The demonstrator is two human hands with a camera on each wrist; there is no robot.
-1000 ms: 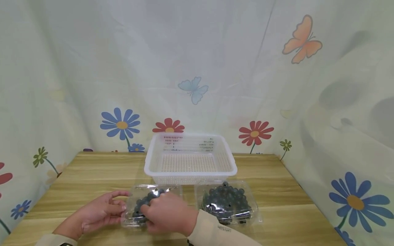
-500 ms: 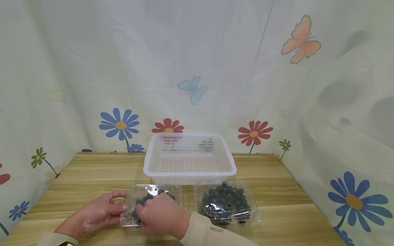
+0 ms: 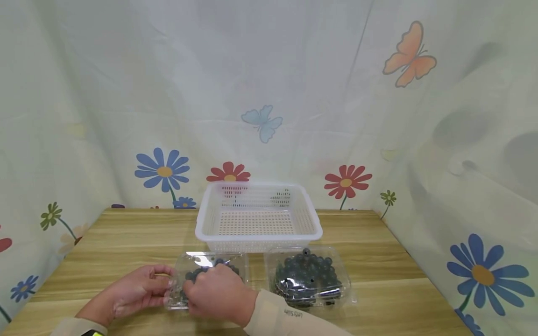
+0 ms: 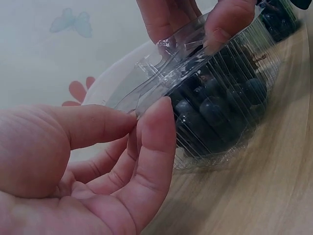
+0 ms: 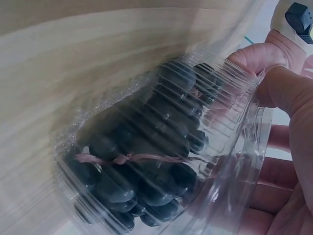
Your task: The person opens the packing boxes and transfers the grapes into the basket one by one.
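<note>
A clear plastic clamshell box (image 3: 197, 257) of dark grapes (image 4: 215, 110) sits on the table in front of me. With thumb and forefinger, my left hand (image 3: 136, 290) pinches the rim at its left end, seen close in the left wrist view. My right hand (image 3: 220, 295) bends over the front of the lid; its thumb (image 5: 279, 93) is at the front rim and its other fingers lie across the top. Through the ribbed wall in the right wrist view, the dark grapes and a reddish stem (image 5: 129, 157) show. In the head view my right hand hides much of the box.
To the right stands a second clear clamshell box (image 3: 347, 285), lid down, full of dark grapes. Behind both boxes is a white plastic basket (image 3: 260, 237) with a perforated bottom. A flower-printed curtain (image 3: 294, 93) surrounds the wooden table (image 3: 391, 261).
My right hand has moved left along the front of the box, nearer to my left hand. The left hand keeps its hold on the rim; both boxes and the basket stay put.
</note>
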